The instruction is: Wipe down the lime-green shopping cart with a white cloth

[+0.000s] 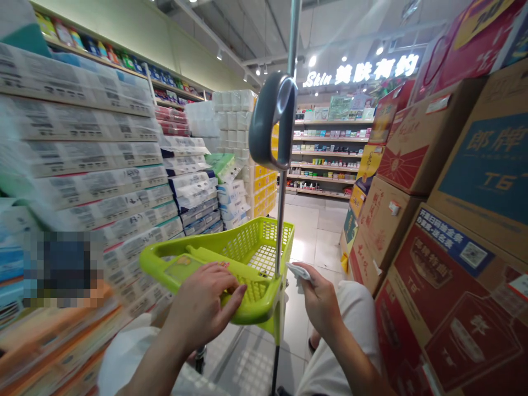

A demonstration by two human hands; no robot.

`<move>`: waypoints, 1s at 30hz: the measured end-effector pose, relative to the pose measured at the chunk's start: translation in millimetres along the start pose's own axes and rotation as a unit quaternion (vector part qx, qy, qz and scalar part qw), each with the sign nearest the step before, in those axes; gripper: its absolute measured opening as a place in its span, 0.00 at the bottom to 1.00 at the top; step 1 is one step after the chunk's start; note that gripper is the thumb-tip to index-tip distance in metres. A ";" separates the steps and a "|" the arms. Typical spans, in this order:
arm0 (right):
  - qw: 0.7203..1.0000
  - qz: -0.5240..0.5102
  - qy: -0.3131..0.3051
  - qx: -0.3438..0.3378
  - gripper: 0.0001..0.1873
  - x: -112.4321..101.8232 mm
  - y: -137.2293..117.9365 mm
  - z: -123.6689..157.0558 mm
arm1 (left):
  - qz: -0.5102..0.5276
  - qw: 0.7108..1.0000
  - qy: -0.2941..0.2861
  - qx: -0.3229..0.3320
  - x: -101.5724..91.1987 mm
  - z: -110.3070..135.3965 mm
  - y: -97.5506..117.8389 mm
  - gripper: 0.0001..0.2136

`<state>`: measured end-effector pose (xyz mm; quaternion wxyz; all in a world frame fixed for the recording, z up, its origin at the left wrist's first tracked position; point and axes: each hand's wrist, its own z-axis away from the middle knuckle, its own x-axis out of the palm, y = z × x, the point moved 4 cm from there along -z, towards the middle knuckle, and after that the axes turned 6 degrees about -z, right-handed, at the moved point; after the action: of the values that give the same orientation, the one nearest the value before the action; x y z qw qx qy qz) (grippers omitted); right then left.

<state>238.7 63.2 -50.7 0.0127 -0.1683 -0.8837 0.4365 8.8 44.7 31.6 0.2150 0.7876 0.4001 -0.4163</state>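
Note:
A lime-green plastic shopping cart [231,247] with a perforated basket stands before my knees. My left hand [208,300] lies over its near side, fingers bent over the seat flap and thumb along the handle rim. To the right of the cart, my right hand [319,300] pinches a folded white wipe or tissue [300,270]; its exact kind is unclear. Between my hands a metal pole [281,220] rises at the cart's near right corner, carrying a dark grey loop handle [264,124]. The basket's visible floor is bare lattice.
Wrapped paper packs [103,151] are piled high on the left. Printed cartons [457,275] form a stack close on my right. A tiled aisle [317,220] leads to product shelves [325,157] beneath a lit sign. Lower left is a blurred-out patch.

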 end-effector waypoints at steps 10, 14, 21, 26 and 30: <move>0.983 -0.173 -0.053 0.011 0.15 40.2 -40.6 -12.4 | 0.006 0.981 -0.140 -0.137 18.0 -8.6 48.0 0.11; 0.981 -0.165 -0.099 0.037 0.14 41.5 -46.1 -10.8 | -0.062 0.960 -0.219 -0.164 20.5 -4.3 49.7 0.14; 0.975 -0.223 0.000 0.002 0.16 35.3 -71.2 -31.4 | -0.034 0.964 -0.251 -0.075 16.5 -7.9 59.7 0.15; 0.970 -0.239 -0.007 0.034 0.14 34.3 -57.4 -22.8 | -0.032 0.965 -0.251 -0.069 18.0 -7.4 65.3 0.13; 0.968 -0.248 0.035 -0.010 0.15 22.1 -79.8 -49.8 | -0.019 0.960 -0.270 -0.070 22.5 -8.9 70.6 0.13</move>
<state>203.5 63.4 39.2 0.1497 0.0412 -0.9010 0.4051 77.7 19.4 18.4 0.3615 0.6209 0.3703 -0.5887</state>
